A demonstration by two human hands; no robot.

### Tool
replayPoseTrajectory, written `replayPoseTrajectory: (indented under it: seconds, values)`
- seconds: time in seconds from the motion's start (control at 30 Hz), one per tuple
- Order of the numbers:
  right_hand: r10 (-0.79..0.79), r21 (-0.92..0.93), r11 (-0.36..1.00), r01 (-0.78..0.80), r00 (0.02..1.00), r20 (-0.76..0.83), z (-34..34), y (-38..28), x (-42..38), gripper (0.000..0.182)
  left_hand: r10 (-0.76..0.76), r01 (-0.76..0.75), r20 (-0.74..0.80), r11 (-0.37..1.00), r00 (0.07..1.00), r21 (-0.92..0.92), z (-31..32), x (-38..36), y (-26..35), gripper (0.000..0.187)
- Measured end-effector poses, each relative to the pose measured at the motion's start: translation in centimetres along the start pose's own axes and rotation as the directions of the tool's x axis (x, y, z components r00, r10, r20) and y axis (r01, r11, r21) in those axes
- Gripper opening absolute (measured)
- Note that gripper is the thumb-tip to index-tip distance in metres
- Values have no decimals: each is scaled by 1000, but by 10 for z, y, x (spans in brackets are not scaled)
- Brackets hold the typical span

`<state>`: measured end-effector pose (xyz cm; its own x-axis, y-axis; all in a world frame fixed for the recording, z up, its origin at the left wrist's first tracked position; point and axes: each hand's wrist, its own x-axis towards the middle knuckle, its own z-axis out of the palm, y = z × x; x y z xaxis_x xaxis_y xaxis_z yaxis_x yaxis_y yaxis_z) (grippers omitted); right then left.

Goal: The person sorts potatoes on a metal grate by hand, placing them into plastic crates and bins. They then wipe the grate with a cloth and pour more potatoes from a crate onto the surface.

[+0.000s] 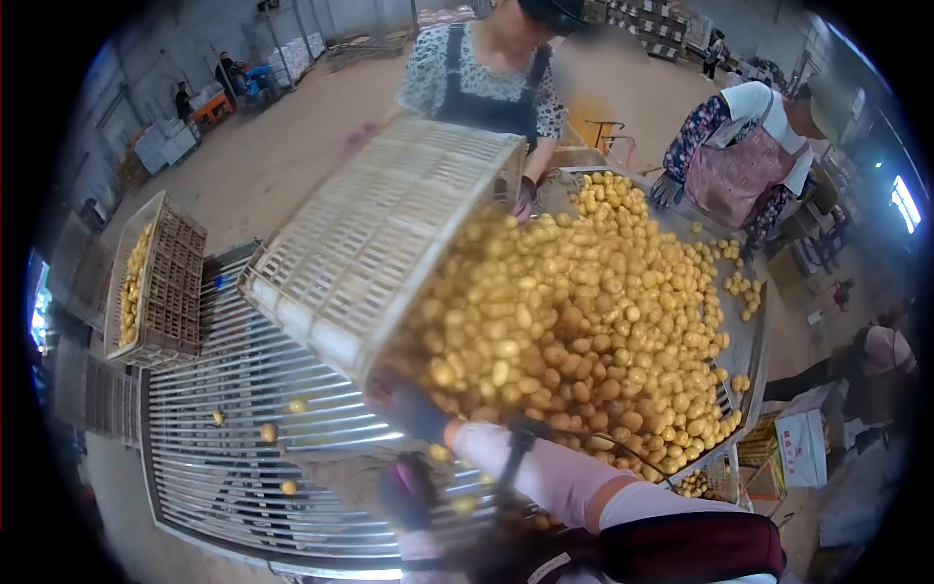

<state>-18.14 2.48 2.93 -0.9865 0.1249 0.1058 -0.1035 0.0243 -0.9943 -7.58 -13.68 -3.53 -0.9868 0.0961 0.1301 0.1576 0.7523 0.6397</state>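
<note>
A large pale plastic crate (379, 234) is tipped on its side, its open side facing a big heap of small yellow potatoes (623, 311) on a metal table. Potatoes near its mouth are blurred. My right hand (411, 407), in a dark glove, holds the crate's lower corner. Below it, my left hand (407, 489), also gloved, is blurred over the slatted metal rack, apart from the crate; its fingers are not clear. A co-worker's gloved hand (525, 198) is at the crate's far end.
A second crate of potatoes (136, 282) stands at the left of the slatted rack (233, 487), where a few loose potatoes lie. Another co-worker (744, 161) leans over the heap's far right side. A white carton (802, 448) stands at the lower right.
</note>
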Motion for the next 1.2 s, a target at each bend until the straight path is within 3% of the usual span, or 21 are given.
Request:
replayPoseTrajectory:
  seconds: [0.03,0.13,0.2,0.27,0.37,0.43,0.53,0.63,0.7,0.8,0.87,0.9,0.93,1.0,1.03,1.07,1.13,1.17,1.2]
  values:
    - [23,38,999,-24,1000,13,0,-4,-2,27,3,-4,33,999,999,47,-2,-2,5,37]
    - [92,113,989,-96,995,42,4,-3,-2,30,141,-120,-66,961,988,251,16,-14,-2,38]
    - [153,118,980,-157,987,44,4,3,-5,32,168,-144,-72,955,983,260,21,-23,8,37]
    - [8,103,995,-2,998,-55,-3,7,-19,37,155,-137,-55,959,986,247,23,-30,17,37]
    - [-107,118,987,110,994,-29,-27,18,-55,39,72,-67,-15,979,997,194,21,-32,37,37]
    - [-105,143,985,99,994,38,-62,28,-89,37,8,-8,5,984,1000,180,11,-37,59,37]
    - [-52,137,990,35,991,121,-130,42,-150,35,85,-76,-44,981,995,178,28,-39,10,34]
    - [4,92,996,-14,995,103,-191,54,-203,34,64,-59,-14,971,998,230,25,-38,23,28]
    - [18,196,980,-28,998,55,-224,57,-224,34,107,-90,-115,986,988,138,15,-31,61,43]
    - [-31,679,734,10,999,18,-268,40,-232,40,192,-155,-199,971,961,183,18,-36,49,41]
    - [-188,977,185,104,980,-68,-294,58,-226,35,255,-186,-265,947,930,260,33,-43,20,36]
    - [-348,985,137,110,936,-56,-314,79,-221,33,276,-194,-292,940,916,282,44,-45,4,34]
    - [-115,982,84,172,980,-162,-325,59,-220,33,246,-174,-271,949,931,263,42,-49,6,31]
    - [-40,951,187,246,969,-243,-346,16,-219,34,130,-97,-175,978,976,186,24,-62,33,25]
    - [-208,912,313,265,956,-206,-351,4,-214,35,47,-35,-94,991,995,129,13,-67,48,23]
    - [156,860,397,321,900,-408,-344,-35,-208,35,49,-42,-91,996,995,84,13,-69,46,22]
    - [227,748,582,320,819,-527,-347,-58,-198,35,54,-55,-85,998,995,-14,14,-77,35,21]
    - [-27,682,648,339,906,-423,-379,-38,-198,35,91,-104,-162,991,983,-78,11,-73,25,22]
    - [-54,665,662,346,907,-418,-380,-43,-192,34,88,-113,-222,988,971,-106,3,-70,15,23]
